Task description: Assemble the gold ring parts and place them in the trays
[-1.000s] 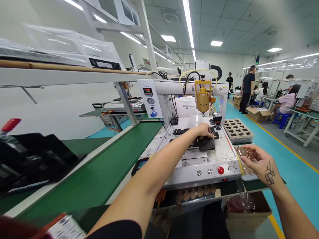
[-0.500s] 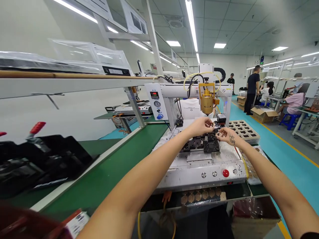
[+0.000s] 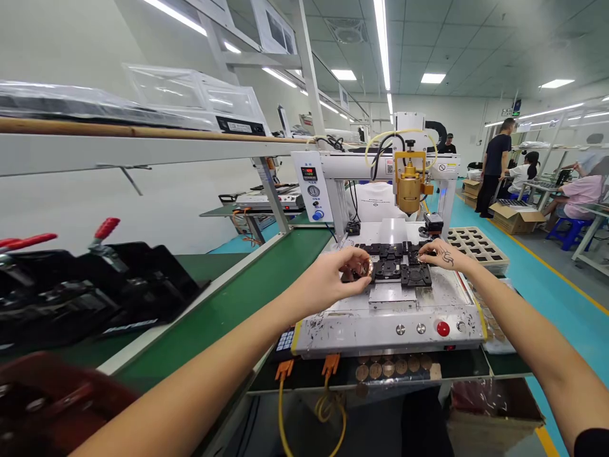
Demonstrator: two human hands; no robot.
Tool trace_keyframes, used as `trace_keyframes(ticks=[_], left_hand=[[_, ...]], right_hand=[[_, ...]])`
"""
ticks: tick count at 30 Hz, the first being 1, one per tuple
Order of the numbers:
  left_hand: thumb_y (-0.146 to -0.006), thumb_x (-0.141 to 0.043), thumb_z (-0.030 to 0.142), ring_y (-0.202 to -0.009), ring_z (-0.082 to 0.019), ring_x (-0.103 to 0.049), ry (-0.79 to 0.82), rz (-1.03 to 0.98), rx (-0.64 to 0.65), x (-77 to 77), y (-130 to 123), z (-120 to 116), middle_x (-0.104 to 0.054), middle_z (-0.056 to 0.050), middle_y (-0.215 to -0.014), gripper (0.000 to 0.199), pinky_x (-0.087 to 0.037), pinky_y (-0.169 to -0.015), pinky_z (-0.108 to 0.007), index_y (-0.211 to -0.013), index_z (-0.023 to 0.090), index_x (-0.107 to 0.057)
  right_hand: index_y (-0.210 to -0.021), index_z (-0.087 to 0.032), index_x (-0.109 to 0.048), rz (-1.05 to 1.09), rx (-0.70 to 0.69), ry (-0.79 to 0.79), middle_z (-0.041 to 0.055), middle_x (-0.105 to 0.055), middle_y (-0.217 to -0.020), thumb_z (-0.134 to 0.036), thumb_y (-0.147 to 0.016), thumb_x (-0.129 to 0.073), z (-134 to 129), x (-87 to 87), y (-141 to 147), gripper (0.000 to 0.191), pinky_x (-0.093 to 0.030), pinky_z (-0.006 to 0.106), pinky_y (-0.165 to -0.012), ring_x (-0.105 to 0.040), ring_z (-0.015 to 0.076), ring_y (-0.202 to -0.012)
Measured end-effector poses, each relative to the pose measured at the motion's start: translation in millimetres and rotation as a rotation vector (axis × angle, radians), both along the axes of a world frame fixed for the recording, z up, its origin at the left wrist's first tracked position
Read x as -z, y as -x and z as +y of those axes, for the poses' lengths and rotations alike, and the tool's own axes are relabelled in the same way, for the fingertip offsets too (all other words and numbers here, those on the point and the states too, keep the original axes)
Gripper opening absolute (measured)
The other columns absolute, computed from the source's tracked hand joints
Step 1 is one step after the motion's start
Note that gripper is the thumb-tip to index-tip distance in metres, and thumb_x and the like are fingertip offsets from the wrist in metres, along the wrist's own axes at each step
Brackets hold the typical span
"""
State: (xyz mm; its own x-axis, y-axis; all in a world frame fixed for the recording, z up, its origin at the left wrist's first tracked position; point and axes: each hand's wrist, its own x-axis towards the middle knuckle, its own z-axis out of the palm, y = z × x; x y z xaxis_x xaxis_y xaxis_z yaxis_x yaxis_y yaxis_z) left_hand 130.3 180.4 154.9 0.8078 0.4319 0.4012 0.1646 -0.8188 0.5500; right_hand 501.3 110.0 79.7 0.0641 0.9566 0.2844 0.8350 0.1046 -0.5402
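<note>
My left hand (image 3: 339,274) is closed, its thumb and fingers pinching a small round copper-coloured piece (image 3: 366,267) by its edge. It hovers at the left end of the black fixture blocks (image 3: 389,269) on the white machine's bed. My right hand (image 3: 446,255) is at the right side of these blocks, fingertips pinched together low over one of them. A glint of copper colour shows at those fingertips, but what they hold is too small to make out. Above and behind the blocks hangs the machine's brass-coloured head (image 3: 409,190).
A control panel (image 3: 311,187) stands left of the machine. On its front are buttons and a red knob (image 3: 443,328). A compartment tray (image 3: 478,246) lies to the right. Round copper discs (image 3: 389,367) lie along the front edge. Black clamp fixtures (image 3: 143,285) stand left. Other people work farther back.
My left hand has moved left and nearer with the round piece, away from my right hand. My right hand stays by the fixture blocks. The camera view has shifted left.
</note>
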Motion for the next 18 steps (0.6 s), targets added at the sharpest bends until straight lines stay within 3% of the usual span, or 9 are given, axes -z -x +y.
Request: trace_keyframes(ticks=[5,8,12,15,18], left_hand=[[-0.086,-0.070,0.038,-0.082,-0.019,-0.069,0.050,-0.062,-0.024,4.6,22.7,-18.0,-0.076,-0.002,-0.096,0.029,-0.062,-0.084,-0.036,-0.112,0.024,-0.068],[-0.087,-0.069,0.036,-0.083,-0.019,-0.069,0.127,-0.149,-0.047,21.4,28.9,-32.4,-0.074,-0.003,-0.095,0.030,-0.062,-0.083,-0.035,-0.113,0.022,-0.067],[-0.086,-0.071,0.037,-0.087,-0.020,-0.072,0.305,-0.233,-0.124,75.6,49.3,-50.9,-0.073,-0.004,-0.098,0.032,-0.063,-0.084,-0.034,-0.115,0.023,-0.066],[-0.086,-0.073,0.038,-0.085,-0.021,-0.072,0.435,-0.206,-0.170,122.8,71.2,-62.5,-0.074,-0.004,-0.097,0.034,-0.063,-0.082,-0.035,-0.116,0.023,-0.065],[-0.086,-0.073,0.035,-0.085,-0.021,-0.071,0.492,-0.160,-0.160,158.7,89.8,-72.7,-0.073,-0.004,-0.097,0.033,-0.061,-0.084,-0.036,-0.115,0.022,-0.065]], right_hand=[[-0.095,-0.020,-0.085,-0.050,0.124,-0.110,0.0114,-0.074,-0.093,-0.034,-0.090,-0.081,5.2,4.6,7.7,0.015,-0.049,0.043,-0.095,-0.064,0.0319,-0.103],[-0.105,-0.019,-0.083,-0.052,0.240,-0.216,0.0121,-0.069,-0.096,-0.036,-0.095,-0.075,-18.6,9.8,18.9,0.021,-0.048,0.045,-0.099,-0.062,0.0319,-0.106],[-0.118,-0.018,-0.074,-0.030,0.429,-0.368,0.0137,-0.066,-0.111,-0.042,-0.106,-0.058,-102.1,38.9,44.8,0.032,-0.049,0.043,-0.095,-0.060,0.0291,-0.104],[-0.106,-0.019,-0.071,-0.034,0.552,-0.434,0.0095,-0.064,-0.103,-0.055,-0.098,-0.070,-168.1,74.6,62.0,0.037,-0.049,0.041,-0.086,-0.058,0.0263,-0.091],[-0.097,-0.019,-0.067,-0.100,0.711,-0.503,0.0083,-0.062,-0.096,-0.064,-0.092,-0.076,-199.8,108.2,76.5,0.046,-0.048,0.043,-0.086,-0.058,0.0280,-0.092]])
